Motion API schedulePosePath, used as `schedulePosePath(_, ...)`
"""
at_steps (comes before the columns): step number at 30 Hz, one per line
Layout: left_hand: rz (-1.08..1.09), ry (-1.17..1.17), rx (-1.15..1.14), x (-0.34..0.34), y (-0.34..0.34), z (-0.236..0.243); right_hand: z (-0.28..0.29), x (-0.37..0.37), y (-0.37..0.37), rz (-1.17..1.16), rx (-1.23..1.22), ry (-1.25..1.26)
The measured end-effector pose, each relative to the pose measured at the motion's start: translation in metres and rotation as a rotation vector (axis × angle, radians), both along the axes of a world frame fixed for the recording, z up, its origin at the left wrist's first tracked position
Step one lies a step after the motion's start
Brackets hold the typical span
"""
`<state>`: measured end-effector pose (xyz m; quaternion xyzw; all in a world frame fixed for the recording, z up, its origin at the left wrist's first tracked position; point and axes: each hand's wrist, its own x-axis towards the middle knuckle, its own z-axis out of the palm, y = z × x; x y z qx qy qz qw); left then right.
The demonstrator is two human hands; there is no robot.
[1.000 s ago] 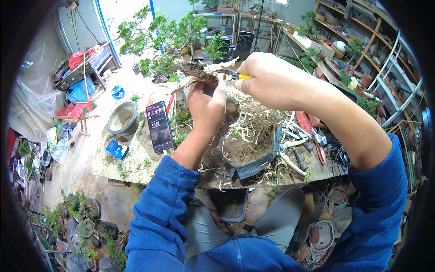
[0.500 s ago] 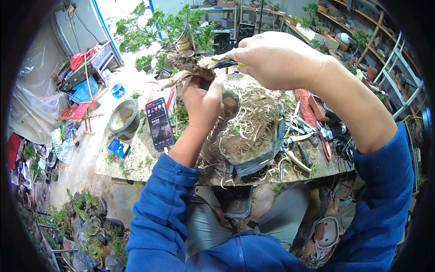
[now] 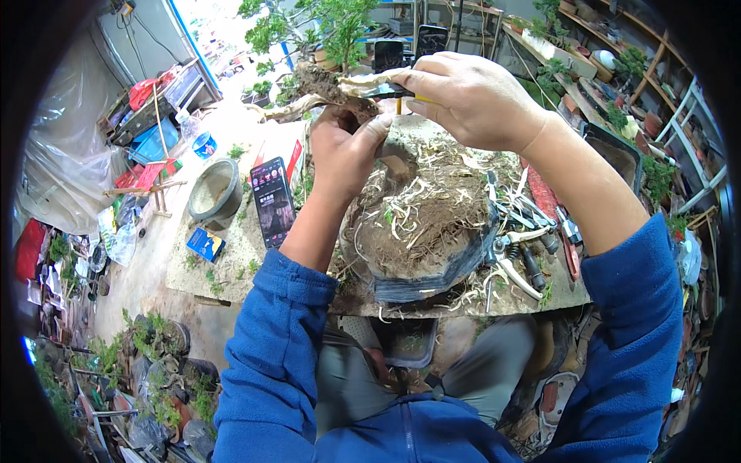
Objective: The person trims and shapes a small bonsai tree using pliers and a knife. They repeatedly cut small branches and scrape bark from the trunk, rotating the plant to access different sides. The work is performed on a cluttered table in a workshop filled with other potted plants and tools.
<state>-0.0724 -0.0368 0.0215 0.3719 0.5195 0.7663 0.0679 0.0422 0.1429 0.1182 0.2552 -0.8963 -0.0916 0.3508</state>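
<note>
Up at the far side of the table, my left hand (image 3: 340,154) is closed around the soil-caked root base (image 3: 323,83) of a small tree with green, scaly foliage (image 3: 340,31). A pale, stripped root (image 3: 367,83) runs from that base toward my right hand (image 3: 478,104). My right hand is closed on a tool with yellow and black parts (image 3: 421,97), its dark end lying along the pale root; its exact kind is mostly hidden by my fingers. Below both hands, a dark plastic-edged tray (image 3: 432,287) holds loose soil and pale root trimmings (image 3: 405,204).
Right of the tray lie metal cutters and pliers (image 3: 513,251) beside a red cloth roll (image 3: 540,189). To the left are a phone (image 3: 272,202), a grey pot (image 3: 216,189) and a small blue box (image 3: 205,244). Potted plants (image 3: 158,347) crowd the lower-left floor; shelves (image 3: 648,65) line the right.
The view has shifted slightly. My right hand has tilted, its fingers now more spread along the tool and pale root. My left hand keeps its hold on the root base.
</note>
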Motion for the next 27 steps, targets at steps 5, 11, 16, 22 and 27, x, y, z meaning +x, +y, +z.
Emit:
schedulePosePath(5,-0.016,0.004,0.135,0.0,0.006,-0.002,-0.023,0.012,0.019,-0.018,-0.137,-0.067)
schedulePosePath(11,-0.017,-0.032,0.049,0.0,0.005,-0.004,-0.037,0.035,0.041,-0.191,-0.3,-0.177)
schedulePosePath(16,0.031,-0.011,0.117,0.003,0.01,-0.007,-0.037,0.038,0.01,-0.224,-0.481,-0.284)
schedulePosePath(22,0.214,0.033,0.12,0.017,0.01,-0.005,-0.013,0.042,-0.039,-0.147,-0.638,-0.363)
schedulePosePath(27,0.612,0.275,-0.084,0.037,0.004,-0.006,0.012,0.054,-0.052,-0.202,-0.674,-0.437)
